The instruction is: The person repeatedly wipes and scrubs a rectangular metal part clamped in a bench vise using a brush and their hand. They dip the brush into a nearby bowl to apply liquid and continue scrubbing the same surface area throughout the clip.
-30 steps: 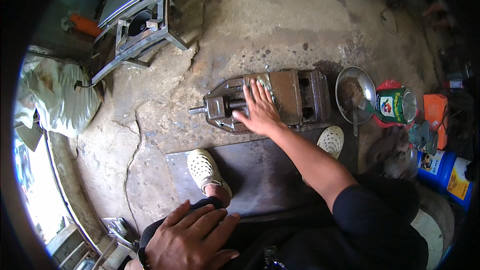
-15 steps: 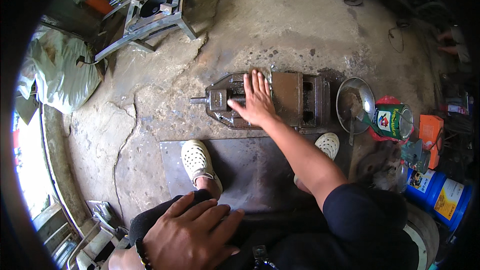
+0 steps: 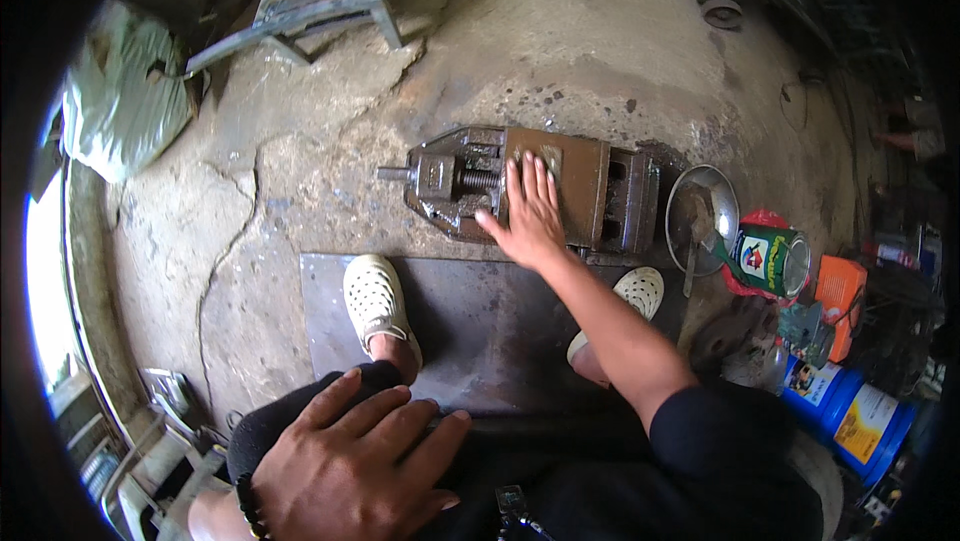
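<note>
Right under the right hand [image 3: 535, 226] sits the vise [image 3: 583, 186], long and dark, lying lengthwise from left to right on the floor [image 3: 310, 161]. Its flat top is brown and looks wet or oily. Left of the hand, the body tapers to an angled end, with a heavy block [image 3: 435, 176], a threaded screw [image 3: 480, 181] and a grey shaft [image 3: 393, 174] poking out past it. Right of the hand, dark slots break up the far end. The hand is flat, palm down, its fingers slightly parted and the thumb spread toward the screw. Beneath the fingertips shows a small sheet [image 3: 552, 156], mostly covered. Hand and forearm hide part of the vise's near edge.

Nearer than that hand is a dark plate [image 3: 480, 341], with a pale left shoe [image 3: 372, 301] and a right shoe [image 3: 640, 293] on either side, the right one partly behind the forearm. The left hand [image 3: 350, 461], nearest of all, lies loose over the black-clad left leg, fingers apart, with nothing visible in its grip; a bracelet [image 3: 248, 511] circles the wrist.

Just off the vise's right end, a metal bowl [image 3: 725, 206] crowds that side. Farther right of the hand come a green can [image 3: 770, 259], red plastic [image 3: 768, 218] around it, an orange case [image 3: 842, 296] and a blue bucket [image 3: 845, 416]. Beyond the hand to the left are a metal stand [image 3: 330, 11] and a bulging bag [image 3: 125, 91].
</note>
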Available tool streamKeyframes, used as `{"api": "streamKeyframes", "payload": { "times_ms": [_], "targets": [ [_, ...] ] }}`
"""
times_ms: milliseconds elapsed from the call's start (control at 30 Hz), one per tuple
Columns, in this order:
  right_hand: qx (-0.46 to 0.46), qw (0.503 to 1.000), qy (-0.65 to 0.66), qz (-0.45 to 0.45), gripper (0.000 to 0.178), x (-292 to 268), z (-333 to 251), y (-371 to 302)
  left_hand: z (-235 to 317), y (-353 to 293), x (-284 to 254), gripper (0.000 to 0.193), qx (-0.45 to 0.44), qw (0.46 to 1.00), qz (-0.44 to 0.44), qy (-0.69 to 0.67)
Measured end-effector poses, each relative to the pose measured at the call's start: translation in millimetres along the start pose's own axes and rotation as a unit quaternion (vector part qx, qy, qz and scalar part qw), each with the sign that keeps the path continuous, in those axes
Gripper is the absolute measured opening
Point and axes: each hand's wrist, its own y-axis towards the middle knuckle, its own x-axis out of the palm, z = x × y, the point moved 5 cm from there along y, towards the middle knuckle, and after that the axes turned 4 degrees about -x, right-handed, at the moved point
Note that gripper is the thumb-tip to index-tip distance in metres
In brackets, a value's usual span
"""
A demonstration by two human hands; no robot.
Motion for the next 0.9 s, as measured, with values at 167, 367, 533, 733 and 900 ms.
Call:
{"api": "streamKeyframes", "payload": {
  "times_ms": [167,367,533,733,900],
  "targets": [
    [-0.047,0.997,0.005,-0.062,0.099,12.0,-2.3,-65.9,-5.1,-3.8,0.2,0.062,0.01,1.0,0.014,-0.019],
    [-0.061,0.996,-0.061,0.032,0.094,-4.3,3.9,-69.1,-3.1,-1.9,-5.3,0.062,0.023,0.999,0.028,-0.024],
    [-0.043,0.994,-0.073,-0.075,0.099,-10.2,12.3,-20.0,-6.6,-3.5,6.7,0.063,0.016,1.0,0.004,-0.024],
    [0.021,0.999,0.043,0.011,0.1,-39.2,57.7,47.8,12.6,1.1,-6.1,0.058,0.071,0.996,0.018,-0.051],
    [0.071,0.997,-0.029,-0.017,0.099,-52.7,78.6,51.2,-1.5,-0.8,0.6,0.061,0.072,0.995,-0.003,-0.062]
  ]
}}
